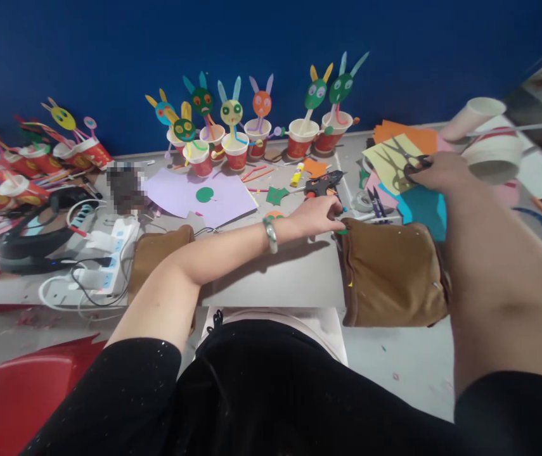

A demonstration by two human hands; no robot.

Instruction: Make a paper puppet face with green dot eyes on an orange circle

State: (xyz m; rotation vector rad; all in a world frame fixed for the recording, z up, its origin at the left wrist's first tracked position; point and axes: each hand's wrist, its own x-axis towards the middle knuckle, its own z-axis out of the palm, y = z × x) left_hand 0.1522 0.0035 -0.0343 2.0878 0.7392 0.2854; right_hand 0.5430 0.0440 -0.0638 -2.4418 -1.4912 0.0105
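My right hand [435, 171] reaches to the right side of the table, its fingers closed on the handles of black scissors [397, 158]. The blades lie over a yellow paper sheet [380, 155], with orange and blue paper around it. My left hand [324, 214], a bracelet on its wrist, is at the middle right, beside the black glue gun [324, 182]. Its thumb and fingers curve towards each other above a small green piece [341, 230] at the edge of a brown cloth pad [389, 275]; whether they touch anything is too small to tell.
Red paper cups [236, 154] with paper animal faces line the back. A lilac sheet [170, 190] with a green circle, a glue stick [296, 175] and pens lie forward. A power strip [117, 253] with cables is left; white rolls [494, 152] stand right.
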